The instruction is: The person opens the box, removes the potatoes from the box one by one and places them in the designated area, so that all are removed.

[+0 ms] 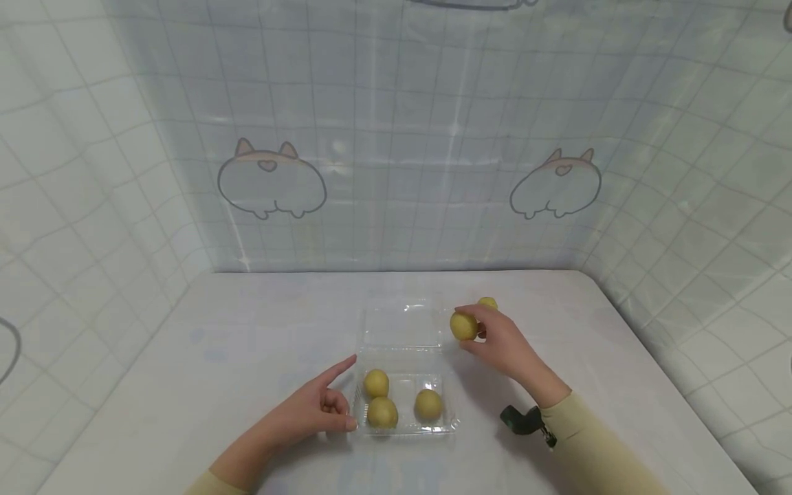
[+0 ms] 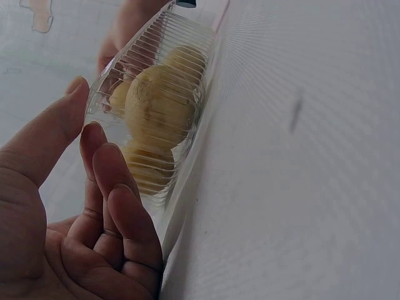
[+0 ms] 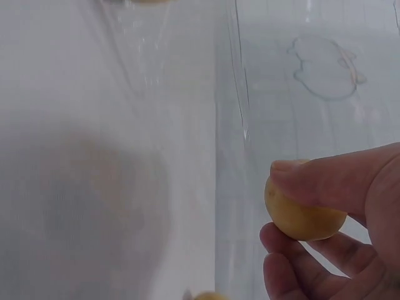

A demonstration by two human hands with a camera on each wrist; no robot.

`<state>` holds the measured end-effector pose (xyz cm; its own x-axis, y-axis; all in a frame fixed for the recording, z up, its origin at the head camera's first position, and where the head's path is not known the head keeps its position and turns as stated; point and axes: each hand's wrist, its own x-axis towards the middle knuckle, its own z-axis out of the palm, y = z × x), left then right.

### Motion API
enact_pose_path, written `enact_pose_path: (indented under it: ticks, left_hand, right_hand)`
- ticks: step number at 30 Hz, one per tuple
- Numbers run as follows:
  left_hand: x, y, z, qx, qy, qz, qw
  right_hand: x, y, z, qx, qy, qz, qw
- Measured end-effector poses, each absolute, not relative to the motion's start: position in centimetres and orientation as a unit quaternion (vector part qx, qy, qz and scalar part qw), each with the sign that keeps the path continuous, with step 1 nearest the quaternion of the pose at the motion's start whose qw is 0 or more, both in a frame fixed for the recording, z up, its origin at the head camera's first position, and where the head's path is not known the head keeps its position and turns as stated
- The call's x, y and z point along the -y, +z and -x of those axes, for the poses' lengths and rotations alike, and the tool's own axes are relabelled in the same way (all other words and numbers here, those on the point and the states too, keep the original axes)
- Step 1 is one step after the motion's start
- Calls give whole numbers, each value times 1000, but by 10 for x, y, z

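A clear plastic clamshell box (image 1: 405, 434) lies on the table with its lid (image 1: 402, 330) folded back behind it. Three small round yellow potatoes are in its base: one at the back left (image 1: 376, 383), one at the front left (image 1: 382, 412) and one at the right (image 1: 428, 405). My left hand (image 1: 315, 409) is at the base's left side, index finger stretched along it, thumb by the front corner, other fingers bent. Right of the lid, my right hand (image 1: 495, 340) pinches another potato (image 1: 463, 326) between thumb and fingers, above the table. That potato also shows in the right wrist view (image 3: 303, 215).
One more potato (image 1: 488, 302) lies on the table behind my right hand, partly hidden by it. The white tabletop (image 1: 247, 323) meets a grid-patterned curtain (image 1: 396, 172) at the back and sides. A black wrist mount (image 1: 521, 419) hangs beside my right sleeve.
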<state>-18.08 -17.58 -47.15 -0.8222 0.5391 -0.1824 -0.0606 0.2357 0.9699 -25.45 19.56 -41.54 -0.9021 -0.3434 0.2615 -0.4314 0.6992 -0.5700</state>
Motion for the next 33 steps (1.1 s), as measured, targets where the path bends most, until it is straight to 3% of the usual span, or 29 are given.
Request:
enact_pose_path:
  ticks: [7, 33]
  left_hand:
    - [176, -471, 180, -745, 597, -163, 248]
    - [182, -474, 182, -744, 598, -160, 252]
  right_hand:
    - [-218, -419, 264, 919, 329, -199, 93]
    - [-287, -433, 296, 934, 347, -80, 27]
